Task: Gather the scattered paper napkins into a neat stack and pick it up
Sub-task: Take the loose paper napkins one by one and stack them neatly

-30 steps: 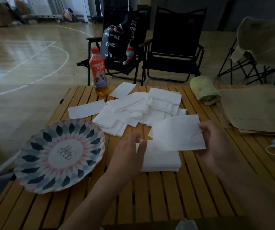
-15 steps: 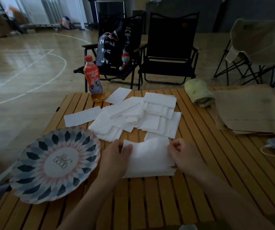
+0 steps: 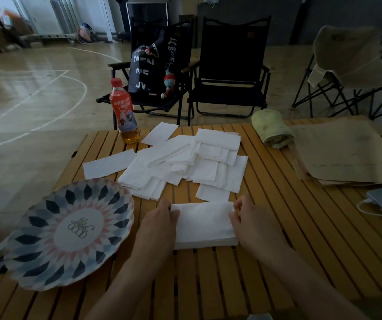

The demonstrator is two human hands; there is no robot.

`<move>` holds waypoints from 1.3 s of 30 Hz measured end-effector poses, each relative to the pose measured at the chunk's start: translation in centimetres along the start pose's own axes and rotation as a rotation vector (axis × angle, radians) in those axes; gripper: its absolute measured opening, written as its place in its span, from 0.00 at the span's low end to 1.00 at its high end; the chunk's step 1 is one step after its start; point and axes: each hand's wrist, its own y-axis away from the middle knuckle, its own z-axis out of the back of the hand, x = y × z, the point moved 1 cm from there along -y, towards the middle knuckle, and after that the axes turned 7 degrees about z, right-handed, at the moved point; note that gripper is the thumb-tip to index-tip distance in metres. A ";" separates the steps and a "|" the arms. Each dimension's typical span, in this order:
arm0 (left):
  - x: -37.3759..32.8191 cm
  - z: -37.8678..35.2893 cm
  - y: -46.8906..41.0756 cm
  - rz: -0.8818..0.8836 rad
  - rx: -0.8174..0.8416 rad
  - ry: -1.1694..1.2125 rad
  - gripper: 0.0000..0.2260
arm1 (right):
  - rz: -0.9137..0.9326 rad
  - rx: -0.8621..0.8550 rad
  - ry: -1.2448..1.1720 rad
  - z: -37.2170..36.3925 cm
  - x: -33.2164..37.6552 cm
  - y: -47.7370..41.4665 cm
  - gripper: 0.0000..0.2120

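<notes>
Head cam: partial stack (image 3: 205, 224) sits on worktop (image 3: 300, 239) near front edge, several napkins deep, edges roughly flush. Left hand (image 3: 156, 224) pressed against stack's left side, fingers (image 3: 173, 213) resting on its top-left corner. Right hand (image 3: 253, 224) on right side, fingers (image 3: 235, 210) curled and pinching top-right corner of upper sheet. Both lightly closed on stack edges, squaring it up by the look of it; not lifting, stack flat on slats.

Progress est: maybe a third done. Still left: loose pile (image 3: 185, 162) mid-worktop, overlapping at odd angles, some sheets partly unfolded. Single napkin (image 3: 109, 163) lying apart to pile's left, another (image 3: 160, 133) at far side just beside drink bottle (image 3: 125, 112), one more (image 3: 213, 192) just beyond stack, near touching it.

Not part of job: patterned plate (image 3: 67, 232) left of stack, rolled green towel (image 3: 272, 129) far right, brown paper bag (image 3: 344, 151) beyond that.

Remaining: collect loose sheets, add to stack, align, then pick up w/ both hands. Risk: thin sheets slide easily, top ones may shift when grabbing.
</notes>
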 end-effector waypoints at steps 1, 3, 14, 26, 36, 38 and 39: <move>0.0 0.0 0.1 -0.009 -0.006 -0.015 0.06 | 0.006 0.004 0.016 -0.2 -0.1 0.0 0.07; 0.0 0.1 0.3 -0.032 -0.035 -0.077 0.08 | 0.027 0.010 0.071 -0.4 -0.3 -0.1 0.09; -1.4 2.3 1.3 -0.290 -0.172 -0.308 0.10 | 0.237 0.014 0.276 1.8 -2.4 -3.5 0.11; -0.7 2.5 3.3 -0.340 -0.005 -0.300 0.13 | 0.304 0.109 0.353 0.5 -3.7 -4.2 0.22; -0.7 2.1 3.0 -0.346 0.065 -0.313 0.16 | 0.315 -0.097 0.173 2.0 -2.9 -4.3 0.13; -0.8 2.2 3.1 -0.348 0.071 -0.315 0.17 | 0.308 -0.026 0.189 1.8 -2.9 -4.0 0.11; -0.8 2.2 3.2 -0.346 0.073 -0.313 0.17 | 0.301 -0.006 0.199 1.6 -2.9 -3.9 0.10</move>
